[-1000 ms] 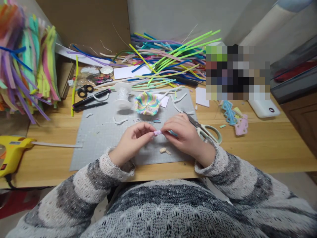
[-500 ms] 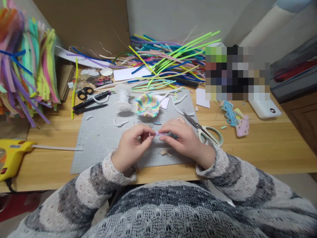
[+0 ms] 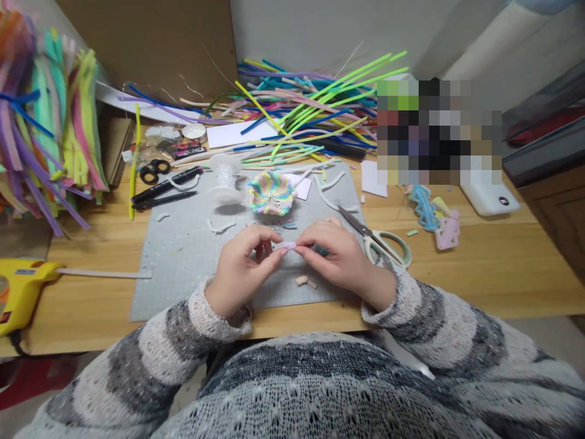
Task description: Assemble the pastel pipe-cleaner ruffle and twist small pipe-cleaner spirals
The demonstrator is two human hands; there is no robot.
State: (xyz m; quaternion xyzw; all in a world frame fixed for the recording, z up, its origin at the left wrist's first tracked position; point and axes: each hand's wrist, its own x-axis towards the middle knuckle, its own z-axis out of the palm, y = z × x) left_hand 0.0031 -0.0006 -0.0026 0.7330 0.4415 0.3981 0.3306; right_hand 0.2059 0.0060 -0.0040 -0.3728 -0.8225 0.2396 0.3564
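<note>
Between my two hands, above the grey cutting mat (image 3: pixel 183 262), is a short lavender pipe cleaner (image 3: pixel 289 245) wound into a small coil. My left hand (image 3: pixel 247 259) holds the coil's left end, the thumb against it and the index finger curved just above. At the other end, my right hand (image 3: pixel 338 256) pinches it between thumb and fingertips. A small cream coiled piece (image 3: pixel 302 280) with a short tail lies on the mat below my hands. Just beyond them rests a ruffled pastel pipe-cleaner piece (image 3: pixel 271 194). Scissors (image 3: pixel 379 238) lie open beside my right hand.
A clear spool (image 3: pixel 225 183), markers (image 3: pixel 167 188) and small black-handled scissors (image 3: pixel 154 171) stand or lie at the back left. Loose pipe cleaners (image 3: pixel 315 103) pile up behind. A yellow glue gun (image 3: pixel 27 289) sits far left, hair-clip-like pieces (image 3: pixel 425 207) at right.
More of the lavender coil shows between my fingertips, and my left index finger has lifted slightly from it. My hands stay in nearly the same place.
</note>
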